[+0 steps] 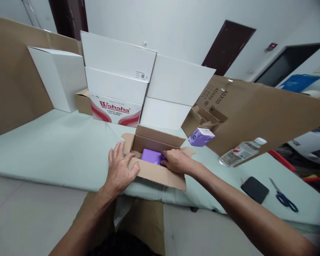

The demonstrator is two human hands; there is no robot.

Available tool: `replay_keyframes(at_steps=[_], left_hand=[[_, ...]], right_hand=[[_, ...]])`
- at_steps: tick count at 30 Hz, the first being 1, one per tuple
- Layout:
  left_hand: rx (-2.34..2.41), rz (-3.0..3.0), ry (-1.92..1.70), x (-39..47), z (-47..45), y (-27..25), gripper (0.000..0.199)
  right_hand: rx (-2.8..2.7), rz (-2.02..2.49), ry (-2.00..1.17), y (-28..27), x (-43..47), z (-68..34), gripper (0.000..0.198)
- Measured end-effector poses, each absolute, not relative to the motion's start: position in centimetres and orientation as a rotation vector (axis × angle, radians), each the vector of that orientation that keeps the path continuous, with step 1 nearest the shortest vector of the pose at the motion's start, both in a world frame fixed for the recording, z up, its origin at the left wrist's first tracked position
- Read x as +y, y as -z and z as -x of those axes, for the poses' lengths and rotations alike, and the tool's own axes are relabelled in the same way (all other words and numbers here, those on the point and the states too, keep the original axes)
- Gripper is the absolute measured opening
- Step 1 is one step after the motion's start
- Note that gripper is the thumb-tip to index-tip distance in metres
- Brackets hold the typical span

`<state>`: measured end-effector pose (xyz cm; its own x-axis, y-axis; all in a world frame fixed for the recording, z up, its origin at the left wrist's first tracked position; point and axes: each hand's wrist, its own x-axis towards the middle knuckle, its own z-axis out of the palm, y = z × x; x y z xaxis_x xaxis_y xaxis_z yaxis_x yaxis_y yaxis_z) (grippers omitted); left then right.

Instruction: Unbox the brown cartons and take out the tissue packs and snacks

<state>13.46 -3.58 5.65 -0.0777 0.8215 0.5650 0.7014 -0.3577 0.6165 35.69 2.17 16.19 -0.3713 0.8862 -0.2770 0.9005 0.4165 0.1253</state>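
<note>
An open cardboard box point(160, 172) stands near the table's front edge with its flaps spread outward. Inside it lies a purple box point(150, 155), partly hidden by the front flap. My right hand point(174, 160) reaches into the carton from the right, its fingers curled at the right end of the purple box. On the carton's left side rests my left hand point(121, 165), fingers spread over the left flap and front corner. A second purple box point(200, 138) with a white side sits to the right, behind my right forearm.
White cartons point(117, 85), one printed Wahaha, rise behind the box. A tall white box point(61, 78) stands at left. Toward the right are a water bottle point(242, 152), a black flat object point(255, 189) and scissors point(282, 198). Brown cardboard panels point(256, 110) border the table.
</note>
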Motion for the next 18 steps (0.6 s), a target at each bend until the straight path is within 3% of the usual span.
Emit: replay_keyframes(at_steps=[8, 10, 14, 18], left_hand=[[1.72, -2.024, -1.412, -3.3, -14.1, -6.1, 0.025], [1.763, -2.06, -1.377, -3.3, -14.2, -6.2, 0.026], [1.817, -2.096, -1.355, -3.4, -14.4, -6.3, 0.027], [1.824, -2.1, -1.349, -3.4, -14.4, -6.3, 0.027]], right_hand=[[2.387, -1.847, 0.258, -14.4, 3.3, -35.7, 0.033], [2.484, -2.087, 0.587, -14.1, 2.9, -36.0, 0.035], [2.362, -2.349, 1.691, -13.5, 2.4, -35.9, 0.034], [2.232, -2.403, 1.721, -13.4, 2.7, -35.0, 0.052]])
